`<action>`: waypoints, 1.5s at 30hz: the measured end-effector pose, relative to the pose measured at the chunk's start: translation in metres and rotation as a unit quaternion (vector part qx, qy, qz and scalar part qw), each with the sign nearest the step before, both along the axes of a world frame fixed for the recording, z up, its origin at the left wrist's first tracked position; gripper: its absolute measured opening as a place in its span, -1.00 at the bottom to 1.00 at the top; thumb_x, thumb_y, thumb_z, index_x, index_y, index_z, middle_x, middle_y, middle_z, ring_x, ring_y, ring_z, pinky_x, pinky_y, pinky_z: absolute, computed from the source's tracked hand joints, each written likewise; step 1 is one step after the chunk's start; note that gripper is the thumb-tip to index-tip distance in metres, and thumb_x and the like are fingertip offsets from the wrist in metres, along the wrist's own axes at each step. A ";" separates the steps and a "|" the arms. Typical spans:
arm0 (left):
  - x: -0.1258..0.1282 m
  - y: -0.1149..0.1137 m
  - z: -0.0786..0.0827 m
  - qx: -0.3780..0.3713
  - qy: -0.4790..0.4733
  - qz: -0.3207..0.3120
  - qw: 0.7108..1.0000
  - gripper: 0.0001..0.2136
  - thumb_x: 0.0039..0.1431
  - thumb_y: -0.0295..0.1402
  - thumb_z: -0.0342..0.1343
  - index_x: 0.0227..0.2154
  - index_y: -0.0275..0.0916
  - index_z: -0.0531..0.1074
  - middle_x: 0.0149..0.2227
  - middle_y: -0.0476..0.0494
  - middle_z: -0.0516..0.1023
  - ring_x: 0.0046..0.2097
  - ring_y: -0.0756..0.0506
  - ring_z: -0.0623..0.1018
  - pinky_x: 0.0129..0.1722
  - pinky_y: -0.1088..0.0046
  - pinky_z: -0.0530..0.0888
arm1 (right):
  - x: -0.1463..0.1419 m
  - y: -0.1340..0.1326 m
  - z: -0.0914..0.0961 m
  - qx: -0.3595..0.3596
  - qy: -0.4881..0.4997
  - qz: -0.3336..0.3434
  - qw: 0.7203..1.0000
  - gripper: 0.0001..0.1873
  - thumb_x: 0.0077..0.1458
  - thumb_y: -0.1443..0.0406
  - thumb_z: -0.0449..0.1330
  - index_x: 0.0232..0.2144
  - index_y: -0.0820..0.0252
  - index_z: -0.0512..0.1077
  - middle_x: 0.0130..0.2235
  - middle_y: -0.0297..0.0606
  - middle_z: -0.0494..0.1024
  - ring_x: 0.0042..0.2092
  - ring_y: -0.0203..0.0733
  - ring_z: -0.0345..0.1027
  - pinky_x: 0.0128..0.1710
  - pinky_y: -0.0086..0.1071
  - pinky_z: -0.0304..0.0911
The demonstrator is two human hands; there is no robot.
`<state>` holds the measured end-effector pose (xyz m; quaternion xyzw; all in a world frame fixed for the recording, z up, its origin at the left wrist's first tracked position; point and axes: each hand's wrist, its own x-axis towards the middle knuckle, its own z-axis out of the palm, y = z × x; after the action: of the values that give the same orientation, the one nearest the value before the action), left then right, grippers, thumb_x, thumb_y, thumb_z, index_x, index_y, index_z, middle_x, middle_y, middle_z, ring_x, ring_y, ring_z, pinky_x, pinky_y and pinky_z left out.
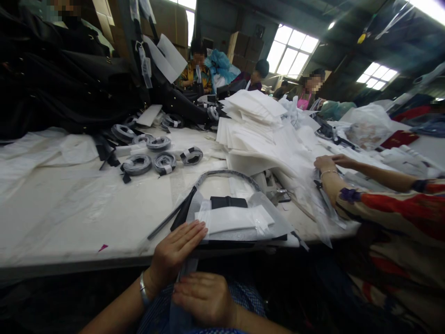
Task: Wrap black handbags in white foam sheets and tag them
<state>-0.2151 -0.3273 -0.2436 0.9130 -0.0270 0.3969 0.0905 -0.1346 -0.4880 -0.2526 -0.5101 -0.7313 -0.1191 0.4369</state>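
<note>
A black handbag (227, 202) lies at the table's front edge, with its arched handle (227, 173) wrapped in clear film. A folded white sheet (232, 219) covers part of it, and translucent wrapping sticks out around it. My left hand (178, 246) rests at the bag's near left corner, fingers stretched out and lying flat by the white sheet; its thumb is hidden. Below it, over my lap, my right hand (206, 297) has its fingers bent over a translucent plastic strip (188, 269). The strip runs up towards my left hand; its lower part hangs over checked blue cloth.
Several coiled straps (165, 162) lie beyond the bag. A tall stack of white sheets (253, 125) stands behind it. Black bags (69, 93) are heaped at the left. On the right, a co-worker's hands (328, 164) handle something at the table.
</note>
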 end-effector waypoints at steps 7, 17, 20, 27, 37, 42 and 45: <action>-0.001 -0.002 0.000 0.001 0.009 0.005 1.000 -0.60 0.38 -0.58 -0.12 0.23 -0.30 0.29 0.19 -0.23 0.45 0.27 -0.16 0.37 0.20 0.15 0.43 | 0.032 -0.023 0.062 -0.096 0.037 0.012 0.995 -0.79 0.32 0.39 0.11 -0.06 0.24 0.50 -0.13 -0.20 0.67 -0.04 -0.25 0.56 0.07 -0.40 0.43; -0.004 -0.011 0.003 -0.007 -0.029 0.068 0.997 -0.76 0.36 -0.52 -0.04 -0.07 -0.28 0.51 0.02 -0.26 0.55 0.11 -0.18 0.50 0.11 0.22 0.51 | 0.077 0.031 0.104 -0.228 0.097 -0.070 0.966 -0.57 0.09 0.55 0.08 -0.12 0.09 0.59 -0.22 -0.32 0.67 -0.21 -0.23 0.56 -0.14 -0.42 0.43; -0.005 -0.012 -0.001 -0.011 -0.059 0.063 0.996 -0.77 0.35 -0.54 -0.04 -0.11 -0.30 0.51 -0.06 -0.25 0.55 0.06 -0.19 0.51 0.10 0.18 0.51 | 0.088 0.049 0.094 -0.232 0.058 -0.121 0.963 -0.63 0.04 0.53 0.19 -0.20 0.05 0.62 -0.25 -0.34 0.67 -0.22 -0.18 0.51 -0.17 -0.36 0.39; -0.007 -0.010 -0.011 -0.066 -0.070 0.010 0.995 -0.71 0.31 -0.64 -0.04 0.02 -0.38 0.43 -0.01 -0.30 0.53 0.14 -0.19 0.44 0.18 0.14 0.44 | 0.099 0.070 0.077 -0.292 0.100 -0.206 0.929 -0.95 0.02 0.30 0.43 -0.44 0.05 0.61 -0.40 -0.36 0.61 -0.32 -0.22 0.42 -0.30 -0.38 0.29; -0.011 -0.015 0.007 -0.029 0.016 0.074 0.997 -0.57 0.36 -0.57 -0.16 0.17 -0.14 0.39 0.00 -0.22 0.54 0.04 -0.16 0.54 0.07 0.18 0.53 | 0.109 0.081 0.083 -0.403 0.117 -0.241 0.875 -0.76 0.03 0.17 0.41 -0.40 0.16 0.45 -0.49 -0.41 0.50 -0.46 -0.31 0.32 -0.48 -0.45 0.03; -0.013 -0.019 0.018 0.058 0.044 0.087 0.993 -0.55 0.31 -0.61 -0.18 0.19 -0.29 0.37 0.26 -0.32 0.34 0.28 -0.25 0.35 0.13 0.19 0.48 | 0.112 0.090 0.083 -0.419 0.099 -0.246 0.869 -0.57 -0.01 0.16 0.43 -0.17 0.11 0.35 -0.49 -0.47 0.48 -0.46 -0.28 0.32 -0.48 -0.46 -0.04; -0.012 -0.018 0.015 0.109 0.061 0.082 0.989 -0.48 0.24 -0.67 -0.22 0.21 -0.32 0.33 0.28 -0.26 0.32 0.27 -0.18 0.37 0.16 0.24 0.46 | 0.113 0.095 0.085 -0.410 0.106 -0.255 0.869 -0.63 0.02 0.22 0.41 -0.18 0.13 0.35 -0.51 -0.48 0.46 -0.46 -0.27 0.33 -0.47 -0.45 0.02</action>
<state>-0.2273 -0.3452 -0.2284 0.9392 0.0105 0.3408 -0.0407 -0.0211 -0.3932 -0.1674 -0.8215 -0.5083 0.1393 0.2175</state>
